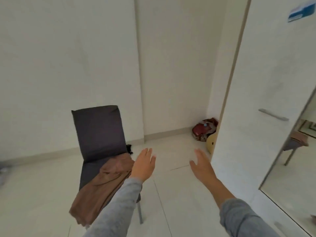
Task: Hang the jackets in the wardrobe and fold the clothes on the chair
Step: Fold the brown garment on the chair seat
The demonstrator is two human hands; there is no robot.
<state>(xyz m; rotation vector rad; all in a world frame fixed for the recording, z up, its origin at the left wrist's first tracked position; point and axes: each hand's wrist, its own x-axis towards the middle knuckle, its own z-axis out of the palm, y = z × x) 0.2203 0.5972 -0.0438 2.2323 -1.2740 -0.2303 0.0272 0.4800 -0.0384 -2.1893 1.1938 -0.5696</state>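
Observation:
A dark grey padded chair (98, 132) stands by the left wall. A brown garment (102, 183) lies crumpled over its seat and hangs off the front edge. My left hand (143, 165) hovers open just right of the garment, fingers spread, holding nothing. Further right, my right hand (202, 167) is open over the floor, empty too. Both arms wear grey sleeves. The white wardrobe (261, 86) fills the right side, with a metal handle (273, 114) on its shut door.
A mirror panel (294, 177) on the wardrobe reflects the chair. A red patterned bundle (204, 129) and a yellow object (211, 144) sit in the corner beside the wardrobe. A small black item (129, 148) lies behind the chair. White tiled floor (179, 194) spreads between chair and wardrobe.

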